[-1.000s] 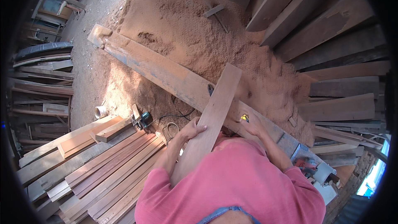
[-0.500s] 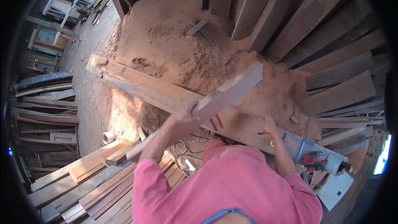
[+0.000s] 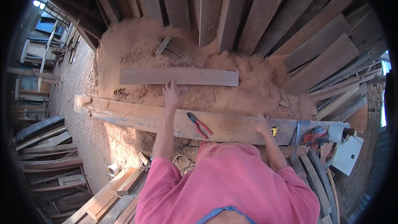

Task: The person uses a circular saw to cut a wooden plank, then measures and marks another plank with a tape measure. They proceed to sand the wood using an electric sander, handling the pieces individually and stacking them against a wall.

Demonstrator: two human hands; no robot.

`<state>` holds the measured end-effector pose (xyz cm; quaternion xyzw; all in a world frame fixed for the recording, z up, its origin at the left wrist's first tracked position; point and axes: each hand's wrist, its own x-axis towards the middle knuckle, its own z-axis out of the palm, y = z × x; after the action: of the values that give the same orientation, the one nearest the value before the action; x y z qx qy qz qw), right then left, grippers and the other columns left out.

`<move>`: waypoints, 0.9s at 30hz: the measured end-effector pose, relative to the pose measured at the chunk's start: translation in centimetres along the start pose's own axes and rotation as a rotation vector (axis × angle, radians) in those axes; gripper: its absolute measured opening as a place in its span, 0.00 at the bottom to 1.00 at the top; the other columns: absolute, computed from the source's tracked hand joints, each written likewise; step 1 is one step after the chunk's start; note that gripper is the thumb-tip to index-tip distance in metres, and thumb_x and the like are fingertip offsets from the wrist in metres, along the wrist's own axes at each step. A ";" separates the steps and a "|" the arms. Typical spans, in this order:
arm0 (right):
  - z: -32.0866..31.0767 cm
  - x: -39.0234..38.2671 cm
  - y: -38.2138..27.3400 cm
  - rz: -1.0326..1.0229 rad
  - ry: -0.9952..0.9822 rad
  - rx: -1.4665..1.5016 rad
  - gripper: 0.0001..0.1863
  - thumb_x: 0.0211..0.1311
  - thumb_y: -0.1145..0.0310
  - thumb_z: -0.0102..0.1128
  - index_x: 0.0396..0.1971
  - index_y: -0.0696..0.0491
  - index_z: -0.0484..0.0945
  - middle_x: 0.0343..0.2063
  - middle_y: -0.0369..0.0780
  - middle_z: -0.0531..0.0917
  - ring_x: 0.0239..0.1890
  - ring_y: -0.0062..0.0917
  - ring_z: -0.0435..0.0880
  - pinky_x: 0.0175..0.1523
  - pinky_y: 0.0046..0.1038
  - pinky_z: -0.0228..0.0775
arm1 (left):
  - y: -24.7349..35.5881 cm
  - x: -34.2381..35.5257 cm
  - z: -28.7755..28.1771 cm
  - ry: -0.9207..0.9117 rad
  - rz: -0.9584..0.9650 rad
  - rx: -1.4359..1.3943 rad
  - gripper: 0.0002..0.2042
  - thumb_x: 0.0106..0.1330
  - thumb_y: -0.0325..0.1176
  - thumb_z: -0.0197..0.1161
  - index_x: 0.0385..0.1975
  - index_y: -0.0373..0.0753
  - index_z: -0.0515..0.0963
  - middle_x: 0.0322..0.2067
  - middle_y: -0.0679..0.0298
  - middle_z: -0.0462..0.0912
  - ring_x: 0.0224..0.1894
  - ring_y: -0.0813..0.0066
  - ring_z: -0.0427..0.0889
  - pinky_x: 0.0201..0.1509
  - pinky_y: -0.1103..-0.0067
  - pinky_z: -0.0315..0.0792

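A flat brown board [image 3: 207, 76] lies across the sawdust, beyond the long bench plank [image 3: 120, 110]. My left hand [image 3: 173, 94] reaches over the plank, fingers stretched out, its fingertips at the board's near edge. On the right, my right hand [image 3: 262, 125] rests on the bench plank with its fingers laid on the wood; I see nothing held in it. A yellow tape measure [image 3: 274, 131] is beside its wrist. Pliers with red handles [image 3: 200, 125] lie on the plank between my two arms.
A mound of reddish sawdust [image 3: 137, 49] spreads behind the plank, with a T-shaped wooden piece [image 3: 164, 45] on it. Tall boards [image 3: 211, 10] lean at the back and right. A red clamp-like tool [image 3: 315, 137] is at the plank's right end. Lumber [image 3: 110, 195] is stacked lower left.
The board has gone from slanting up in my left hand over the plank to lying crosswise on the sawdust. My right hand has come down onto the plank. The view has turned.
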<state>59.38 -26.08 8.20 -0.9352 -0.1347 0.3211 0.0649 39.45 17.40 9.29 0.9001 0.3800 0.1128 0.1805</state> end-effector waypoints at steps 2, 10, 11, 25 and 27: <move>0.6 -0.5 2.1 0.116 -0.014 -0.071 0.32 0.63 0.55 0.60 0.65 0.53 0.72 0.70 0.59 0.65 0.72 0.57 0.63 0.74 0.54 0.54 | 0.4 -4.9 2.9 -0.208 -0.072 0.022 0.38 0.60 0.47 0.70 0.68 0.36 0.65 0.64 0.35 0.68 0.70 0.37 0.62 0.72 0.48 0.57; 0.6 3.2 6.1 0.124 -0.075 -0.195 0.35 0.58 0.64 0.64 0.68 0.51 0.69 0.69 0.56 0.64 0.72 0.58 0.60 0.77 0.51 0.49 | 3.4 -16.2 8.5 -0.686 -0.373 -0.073 0.46 0.60 0.51 0.68 0.78 0.46 0.54 0.71 0.27 0.54 0.76 0.28 0.50 0.79 0.50 0.49; 0.1 3.3 5.3 0.130 -0.049 -0.155 0.34 0.58 0.64 0.63 0.67 0.51 0.70 0.69 0.56 0.64 0.72 0.57 0.61 0.77 0.51 0.49 | 3.7 -16.5 8.6 -0.684 -0.371 -0.046 0.47 0.59 0.51 0.68 0.78 0.46 0.54 0.72 0.25 0.51 0.76 0.27 0.50 0.79 0.52 0.49; -6.3 8.5 2.3 0.049 -0.229 0.043 0.33 0.66 0.51 0.60 0.65 0.55 0.72 0.72 0.57 0.63 0.73 0.56 0.60 0.76 0.49 0.53 | 7.6 -16.5 6.1 -0.703 -0.379 0.011 0.25 0.62 0.47 0.62 0.55 0.38 0.81 0.56 0.33 0.77 0.62 0.34 0.71 0.68 0.52 0.65; -6.7 11.4 2.3 -0.061 -0.159 0.064 0.31 0.65 0.52 0.61 0.64 0.53 0.73 0.69 0.56 0.67 0.73 0.55 0.63 0.76 0.49 0.55 | 7.6 -15.9 6.3 -0.841 -0.320 0.108 0.27 0.63 0.50 0.60 0.57 0.38 0.80 0.59 0.34 0.76 0.65 0.36 0.69 0.70 0.54 0.63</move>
<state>72.66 -25.18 6.37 -0.8997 -0.1577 0.3961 0.0935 35.59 -0.50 5.60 0.8057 0.4136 -0.3121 0.2870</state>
